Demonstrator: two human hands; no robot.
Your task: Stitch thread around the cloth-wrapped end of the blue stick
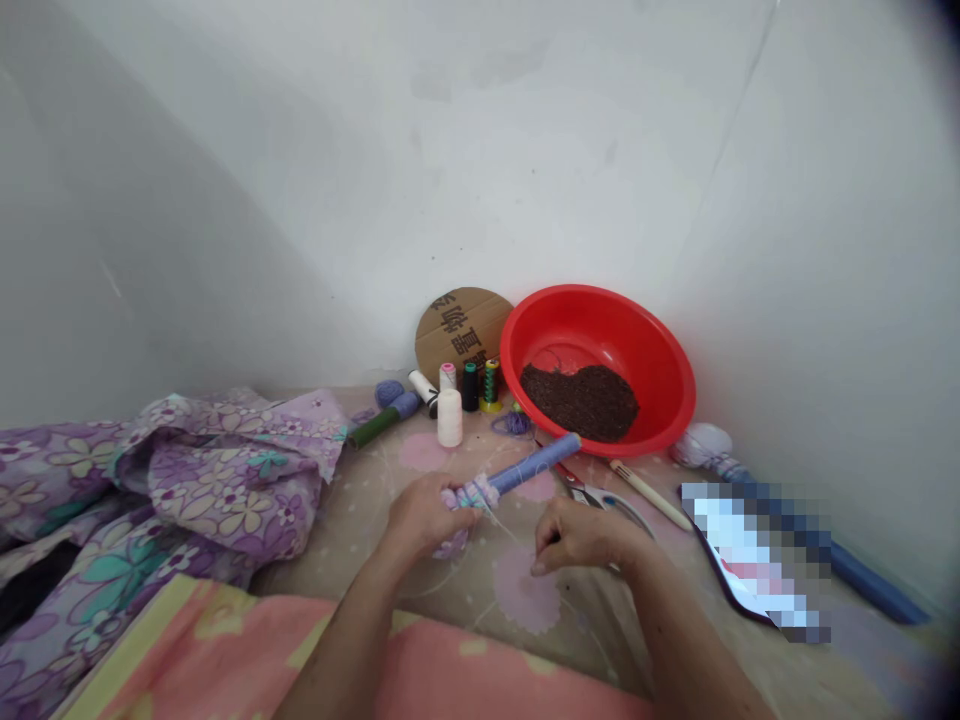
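One blue-wrapped rod (536, 465) points towards the red basin (664, 385), its floral cloth (478, 494) end clasped in the left hand (426, 515); the right hand (576, 536) curls closed, perhaps pinching white thread (501, 522), best pulled taut so wraps sit snugly

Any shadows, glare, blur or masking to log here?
Head view: soft light, shade across the left of the wall; head view: a pale sheen inside the red basin; head view: mosaic blocks over most of the phone-like screen, dark corners at right; head view: fine detail slightly soft on the left hand and right hand.
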